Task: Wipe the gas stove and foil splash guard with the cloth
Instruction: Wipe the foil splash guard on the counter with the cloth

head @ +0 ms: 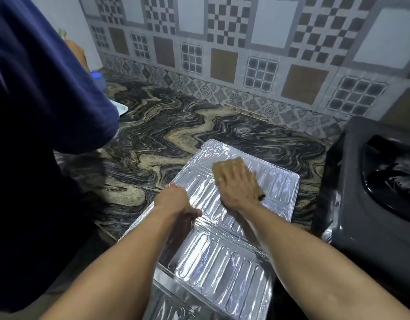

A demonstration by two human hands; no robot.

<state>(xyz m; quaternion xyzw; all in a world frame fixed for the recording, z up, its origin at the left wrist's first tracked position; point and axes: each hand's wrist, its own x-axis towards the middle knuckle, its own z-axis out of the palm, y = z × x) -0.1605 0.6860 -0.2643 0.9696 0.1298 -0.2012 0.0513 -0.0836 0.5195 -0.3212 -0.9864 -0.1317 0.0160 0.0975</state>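
The silver ribbed foil splash guard (222, 257) lies flat on the marbled counter, its panels running from the near edge toward the wall. My right hand (237, 184) presses flat, fingers spread, on a brown cloth (224, 167) lying on the guard's far panel. My left hand (176, 199) holds the guard's left edge, thumb on top of the foil and fingers curled over the rim. The dark grey gas stove (351, 192) stands at the right, its black burner well partly in view.
Another person in a dark blue top (42, 93) stands close on the left, covering that end of the counter. A blue-capped bottle (97, 76) and a white dish (122, 109) sit behind them. The patterned tile wall (245, 54) backs the marbled counter (153, 125).
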